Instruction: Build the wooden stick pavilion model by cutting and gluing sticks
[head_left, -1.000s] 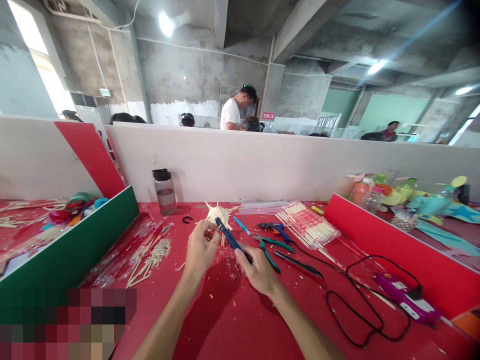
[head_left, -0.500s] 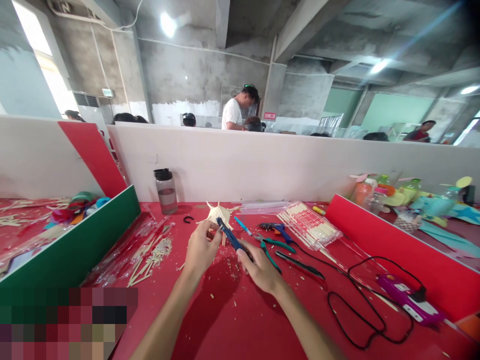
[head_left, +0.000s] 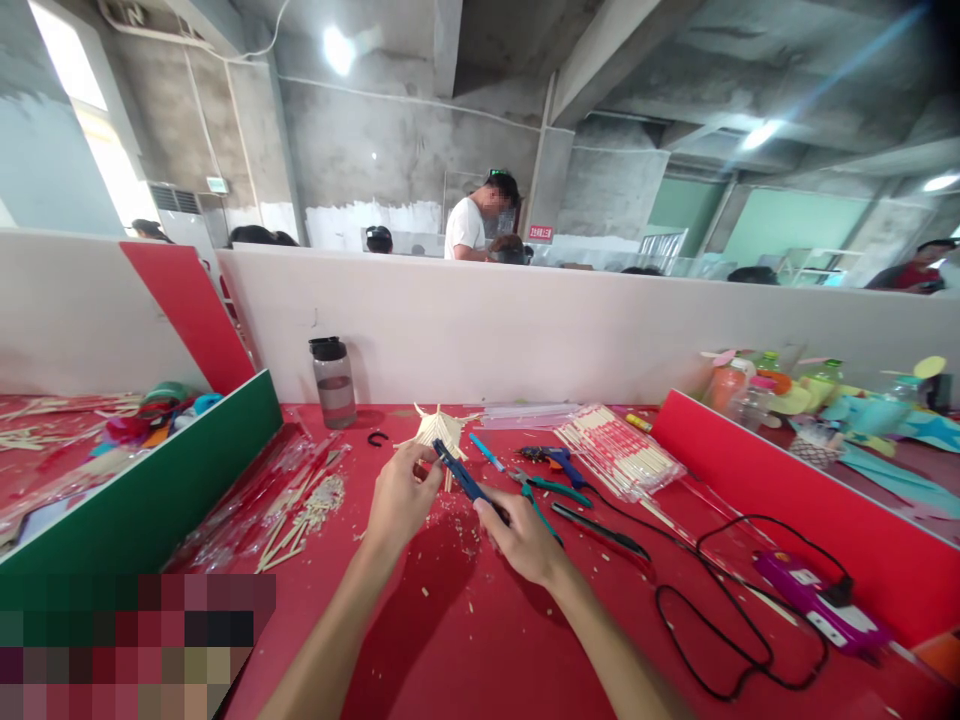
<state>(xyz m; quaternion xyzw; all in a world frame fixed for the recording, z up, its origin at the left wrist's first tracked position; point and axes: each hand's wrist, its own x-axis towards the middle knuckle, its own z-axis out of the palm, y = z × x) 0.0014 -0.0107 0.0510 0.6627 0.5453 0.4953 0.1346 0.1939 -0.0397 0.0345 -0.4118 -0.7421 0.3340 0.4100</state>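
My right hand (head_left: 521, 535) is wrapped round a long, slim dark blue hand tool (head_left: 461, 472), whose exact kind I cannot make out. Its far end points up and left to the fingertips of my left hand (head_left: 403, 495). Those fingers are pinched together at the tool's head; whatever small piece is between them is too hidden to name. Just behind the tool stands a small pale structure of wooden sticks (head_left: 437, 425) with a pointed, roof-like top. Wood crumbs and cut bits lie on the red table (head_left: 450, 640) under my hands.
Right of my hands lie a blue pen (head_left: 487, 452), green-handled pliers (head_left: 559, 490), a glue gun (head_left: 559, 461), a black cutter (head_left: 600, 530), packed sticks (head_left: 619, 450) and a purple power strip (head_left: 821, 600) with a looping cord. A water bottle (head_left: 332, 385) and stick scraps (head_left: 300, 520) are left.
My hands and the dark blue tool have barely moved. In the far right background, a person has shifted to the right.
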